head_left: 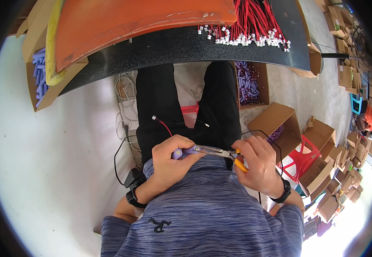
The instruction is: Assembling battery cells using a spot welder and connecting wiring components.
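Observation:
Purple battery cells (177,154) are pinched in my left hand (166,162), held over my lap. From this hand rises a red wire (165,127) that ends in a white plug (154,117). A thin dark lead runs right across my trousers to a small pale tip (207,125). My right hand (258,165) is closed round the yellow-orange handles of long-nosed pliers (225,153). The pliers' jaws point left and meet the end of the cells at my left fingertips. Whether the jaws grip anything there is too small to tell.
Ahead is a dark tabletop (151,55) with an orange board (139,25) and a heap of red wires with white plugs (254,34). Cartons of purple cells stand left (40,77) and under the table's right side (247,83). A red stool (299,158) and more boxes (276,120) are at right.

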`<state>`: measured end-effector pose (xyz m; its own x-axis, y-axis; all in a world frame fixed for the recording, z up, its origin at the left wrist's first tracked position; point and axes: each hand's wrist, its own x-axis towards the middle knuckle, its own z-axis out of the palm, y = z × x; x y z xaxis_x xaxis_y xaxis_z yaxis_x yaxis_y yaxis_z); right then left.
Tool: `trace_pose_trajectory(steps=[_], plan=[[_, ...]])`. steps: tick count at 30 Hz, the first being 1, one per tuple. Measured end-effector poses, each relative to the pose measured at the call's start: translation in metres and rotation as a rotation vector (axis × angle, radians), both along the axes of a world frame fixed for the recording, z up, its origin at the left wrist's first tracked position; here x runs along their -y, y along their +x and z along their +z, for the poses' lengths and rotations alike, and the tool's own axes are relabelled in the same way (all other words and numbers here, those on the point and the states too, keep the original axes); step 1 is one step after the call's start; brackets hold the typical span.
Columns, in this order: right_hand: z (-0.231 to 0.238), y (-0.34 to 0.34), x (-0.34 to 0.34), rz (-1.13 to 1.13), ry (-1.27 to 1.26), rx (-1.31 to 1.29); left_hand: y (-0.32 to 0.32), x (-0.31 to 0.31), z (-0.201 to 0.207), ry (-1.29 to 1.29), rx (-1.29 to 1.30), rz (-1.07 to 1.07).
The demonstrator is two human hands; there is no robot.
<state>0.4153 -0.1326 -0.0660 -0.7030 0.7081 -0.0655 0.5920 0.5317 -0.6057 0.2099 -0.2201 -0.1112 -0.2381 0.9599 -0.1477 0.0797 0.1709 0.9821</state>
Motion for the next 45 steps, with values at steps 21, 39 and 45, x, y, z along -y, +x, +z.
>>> trace_pose_trajectory(steps=[21, 39, 45], plan=[[-0.011, -0.002, 0.004, -0.073, -0.544, -0.201, -0.018, -0.009, -0.006, -0.175, 0.216, -0.103], [-0.03, 0.001, -0.012, -0.269, -1.215, -0.357, -0.009, -0.015, -0.021, 0.158, 0.028, -0.049], [-0.03, 0.0, -0.014, -0.267, -1.566, -0.387, -0.011, -0.023, -0.02, 0.161, -0.022, 0.027]])
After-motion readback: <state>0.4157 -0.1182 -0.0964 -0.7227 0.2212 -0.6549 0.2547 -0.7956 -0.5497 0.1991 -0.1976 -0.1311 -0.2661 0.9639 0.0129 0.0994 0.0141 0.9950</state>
